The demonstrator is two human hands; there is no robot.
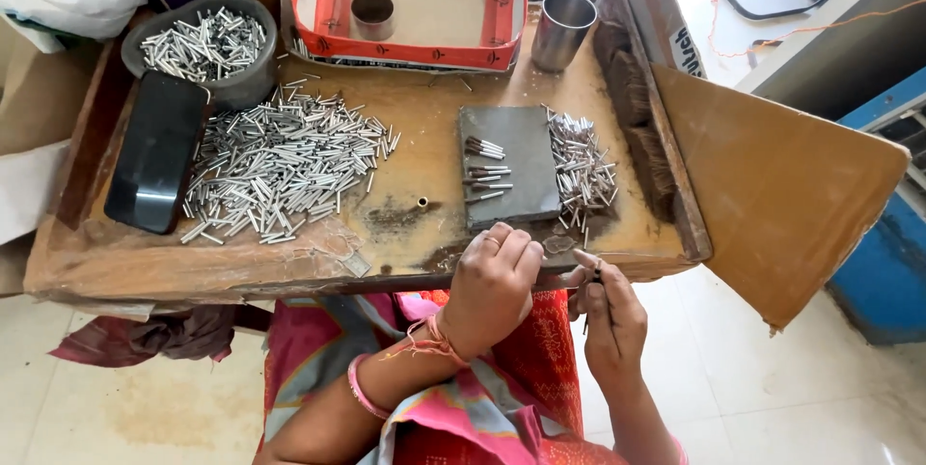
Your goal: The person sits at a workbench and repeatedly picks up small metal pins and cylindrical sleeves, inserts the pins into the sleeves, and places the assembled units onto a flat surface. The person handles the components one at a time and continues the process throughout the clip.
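Wooden tray [405, 233] at centre frame: left hand [494, 284] clenched at its edge, right hand [608, 315] pinching a thin tube [596, 277]; steady grip helps

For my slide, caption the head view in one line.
Left hand and right hand meet at a wooden tray strewn with small metal tubes.

A worn wooden desk [405, 233] fills the view, scuffed and stained along its near edge. On its left lies a black phone [156, 151], and just right of it sprawls a big heap of small metal tubes [285, 168]. At the far left sits a grey bowl [207, 48] full of the same tubes. Centre right, a dark slab [509, 168] lies flat, a smaller tube pile [582, 171] beside it. At the far side stand a red-edged tray [415, 4] and a steel cup [562, 29].
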